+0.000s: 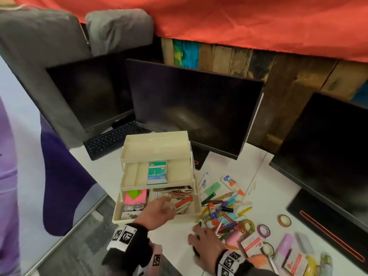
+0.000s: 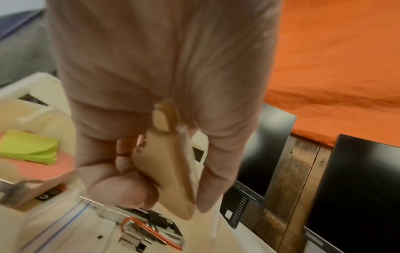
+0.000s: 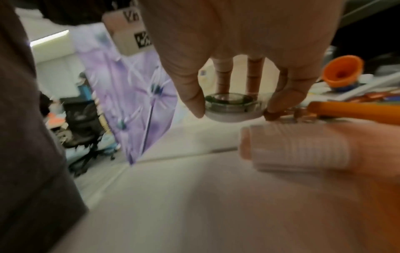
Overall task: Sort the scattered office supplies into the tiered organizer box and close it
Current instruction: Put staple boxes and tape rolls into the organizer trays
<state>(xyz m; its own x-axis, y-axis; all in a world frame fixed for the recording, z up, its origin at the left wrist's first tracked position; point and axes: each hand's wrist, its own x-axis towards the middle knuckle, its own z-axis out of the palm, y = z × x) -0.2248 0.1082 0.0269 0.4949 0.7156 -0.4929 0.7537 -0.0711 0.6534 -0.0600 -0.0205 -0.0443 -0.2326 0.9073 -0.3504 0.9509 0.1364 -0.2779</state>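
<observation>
While the right hand rests nearest to the viewer on the white desk, its fingers are spread and their tips pinch a small round clear case by its rim; the case sits on the desk at the near edge of the pile of supplies. Beside it, a little further, the left hand hovers over the bottom tier of the organizer, with its fingers curled around a clear tape roll, thumb on one side and the other fingers on the opposite side. Under this hand the right compartment of the tier holds cutters and a stapler, and the left compartment holds pink and green sticky notes. In the middle tier lies a green box. I cannot tell if something lies in the top tier. To the right of the organizer, pens, glue sticks and markers lie mixed in the pile, a glue bottle lies behind it, and tape rolls lie further right. Behind everything stand three dark monitors and a keyboard, then a wooden wall under an orange cloth.
</observation>
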